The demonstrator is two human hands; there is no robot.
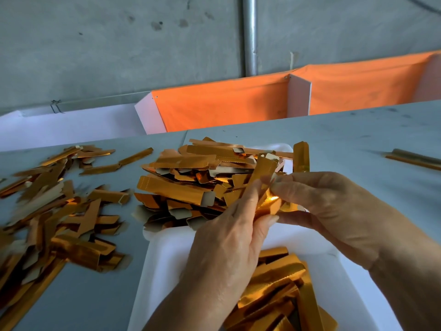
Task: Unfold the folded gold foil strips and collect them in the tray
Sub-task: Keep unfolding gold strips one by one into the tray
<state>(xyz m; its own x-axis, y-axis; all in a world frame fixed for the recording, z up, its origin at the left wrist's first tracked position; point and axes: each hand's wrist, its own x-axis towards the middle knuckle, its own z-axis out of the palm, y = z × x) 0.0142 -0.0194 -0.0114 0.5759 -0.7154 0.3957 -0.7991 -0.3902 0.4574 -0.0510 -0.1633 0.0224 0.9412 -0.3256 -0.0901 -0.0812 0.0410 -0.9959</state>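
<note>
While one folded gold foil strip (pixel 263 174) is pinched between both hands above the near white tray (pixel 167 261), the unfolding step is judged to be in progress. The left hand (pixel 229 237) is closed on the lower part of the strip, thumb and fingers curled round it; the right hand (pixel 317 204) is seen pinching it just beside, at 3 o'clock of the left fingertips. The strip's free end is pointed toward 12 o'clock, over the far heap of strips (pixel 191 177), which is piled on a second white tray (pixel 285 149).

Supply noted: a loose pile of strips (pixel 55 223) is spread on the grey table (pixel 346 139) at 9 o'clock of the hands. Some strips already collected (pixel 279 290) are seen in the near tray at 6 o'clock.

Handling notes (judgement):
- the flaps should be drawn apart along the crease, not across it, since thin foil card is likely to tear or kink
- grip is best kept close to the fold so the long end is not bent
- once opened flat, the strip should be laid parallel to those in the near tray, so the stack is kept tidy
- whether the fold is fully open cannot be told; it is hidden by the fingers
</note>
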